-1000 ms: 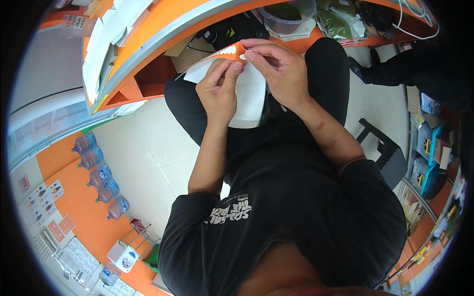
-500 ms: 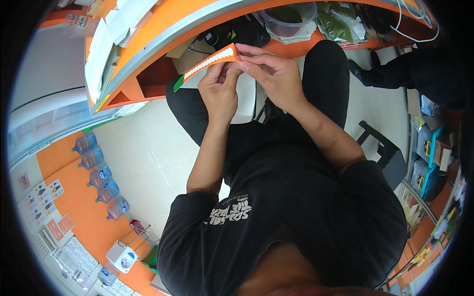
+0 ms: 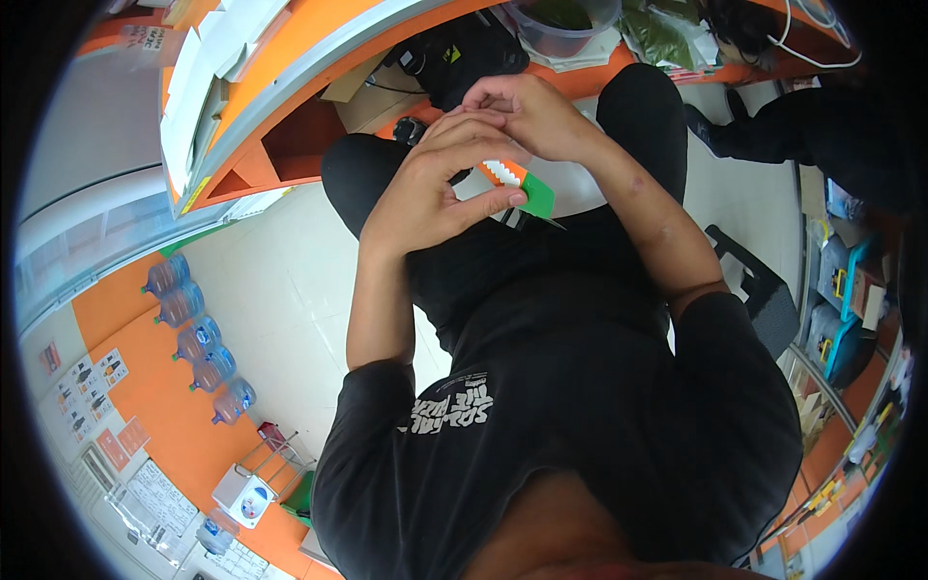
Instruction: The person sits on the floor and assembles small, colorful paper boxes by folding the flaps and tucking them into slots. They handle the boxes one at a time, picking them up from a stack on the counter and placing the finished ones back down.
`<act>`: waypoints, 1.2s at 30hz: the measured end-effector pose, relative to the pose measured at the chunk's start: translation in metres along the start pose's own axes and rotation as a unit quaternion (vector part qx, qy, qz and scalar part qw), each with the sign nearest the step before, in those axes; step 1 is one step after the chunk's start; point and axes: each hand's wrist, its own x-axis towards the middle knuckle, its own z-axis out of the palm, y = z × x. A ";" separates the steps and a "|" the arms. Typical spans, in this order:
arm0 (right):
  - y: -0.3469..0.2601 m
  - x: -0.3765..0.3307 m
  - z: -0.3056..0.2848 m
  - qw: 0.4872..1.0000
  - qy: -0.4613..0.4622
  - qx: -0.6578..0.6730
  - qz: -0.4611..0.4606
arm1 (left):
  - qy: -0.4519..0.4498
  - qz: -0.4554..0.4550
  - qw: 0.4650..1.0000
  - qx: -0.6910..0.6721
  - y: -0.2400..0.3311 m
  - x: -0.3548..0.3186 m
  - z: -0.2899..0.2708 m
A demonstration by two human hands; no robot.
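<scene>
I sit at an orange counter and both my hands meet over my lap. My left hand [image 3: 435, 184] pinches a small folded paper piece [image 3: 522, 186] that is orange, white and green, with its thumb under the piece. My right hand [image 3: 527, 116] curls over the top of the left one and touches the same paper from above. Most of the paper is hidden behind the fingers. A white sheet [image 3: 580, 193] lies on my lap under the hands.
The orange counter [image 3: 290, 87] with a grey edge curves along the upper left, with white sheets on it. A clear plastic bowl [image 3: 561, 19] and green bags stand on a shelf ahead. Several blue water bottles [image 3: 198, 338] lie at the left. A black stool [image 3: 754, 290] stands at my right.
The orange strip that I held stretched out toward the counter is now folded small between both hands. My hands have come closer together and lower over my lap.
</scene>
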 end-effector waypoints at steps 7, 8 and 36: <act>-0.033 -0.037 -0.002 0.996 0.052 0.078 0.006 | 0.249 -0.237 0.924 -0.169 -0.026 -0.021 0.010; -0.033 -0.042 0.004 0.991 0.049 0.121 -0.015 | 0.281 -0.251 0.908 -0.181 -0.028 -0.020 0.013; -0.038 -0.026 0.031 0.934 0.230 -0.203 -0.182 | 0.091 -0.218 0.972 -0.017 -0.005 -0.009 -0.018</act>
